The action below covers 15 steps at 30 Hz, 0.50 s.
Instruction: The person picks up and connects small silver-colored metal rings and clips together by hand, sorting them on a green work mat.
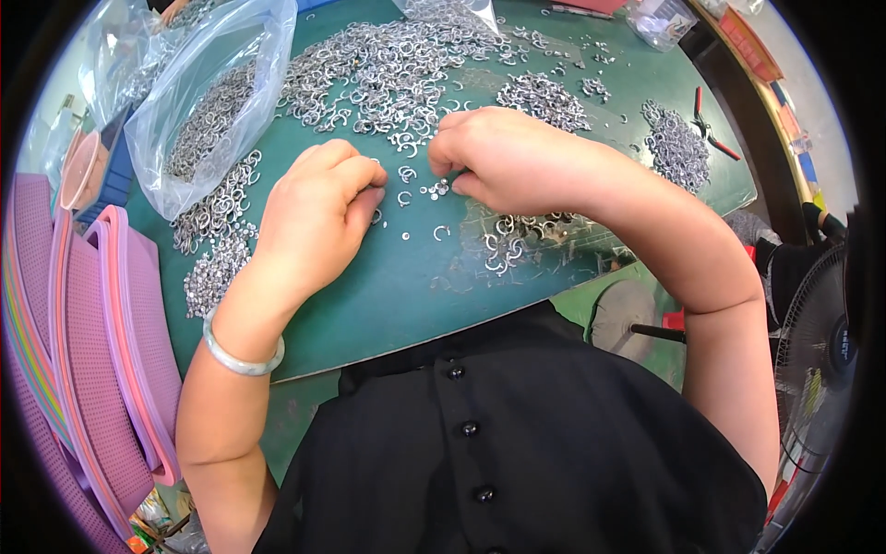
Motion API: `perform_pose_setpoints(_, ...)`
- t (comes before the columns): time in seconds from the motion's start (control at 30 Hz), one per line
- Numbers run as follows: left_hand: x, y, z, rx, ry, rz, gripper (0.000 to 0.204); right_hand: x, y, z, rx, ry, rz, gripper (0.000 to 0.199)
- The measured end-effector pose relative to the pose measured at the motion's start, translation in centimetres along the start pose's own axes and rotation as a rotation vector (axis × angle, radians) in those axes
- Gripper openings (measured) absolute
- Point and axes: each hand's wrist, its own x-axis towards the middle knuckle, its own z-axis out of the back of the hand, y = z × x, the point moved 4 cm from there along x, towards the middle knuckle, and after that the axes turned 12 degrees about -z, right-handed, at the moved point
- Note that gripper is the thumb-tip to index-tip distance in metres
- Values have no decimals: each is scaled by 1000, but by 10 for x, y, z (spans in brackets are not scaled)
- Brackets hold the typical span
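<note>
My left hand (314, 217), with a pale bangle (242, 362) on its wrist, is closed in a pinch above the green table (369, 305). Bits of silver metal show by its fingertips, but what they hold is too small to make out. Across from it, my right hand (508, 162) has its fingers curled and pressed together, their contents hidden. Small round metal pieces (436, 189) lie by its fingertips. Between and below the hands are a few loose C-shaped metal rings (441, 234). More rings (503, 247) lie under my right wrist.
A large heap of C-shaped rings (378, 69) spreads across the far side. A clear plastic bag (268, 55) of rings stands left, above a pile of small pieces (217, 272). Red-handled pliers (709, 129) lie right, beside another heap (678, 148). Purple baskets (138, 342) stand left; a fan (817, 323) right.
</note>
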Motion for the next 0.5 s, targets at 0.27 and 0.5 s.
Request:
perform_pose_setpoints(0.27, -15, -7, 13, -154, 84, 174, 10, 9, 10, -7, -91, 70, 43, 20)
perform_pose_setpoints(0.5, -30, -17, 13, -147, 122, 162, 14, 11, 21, -10, -33, 79, 101, 17)
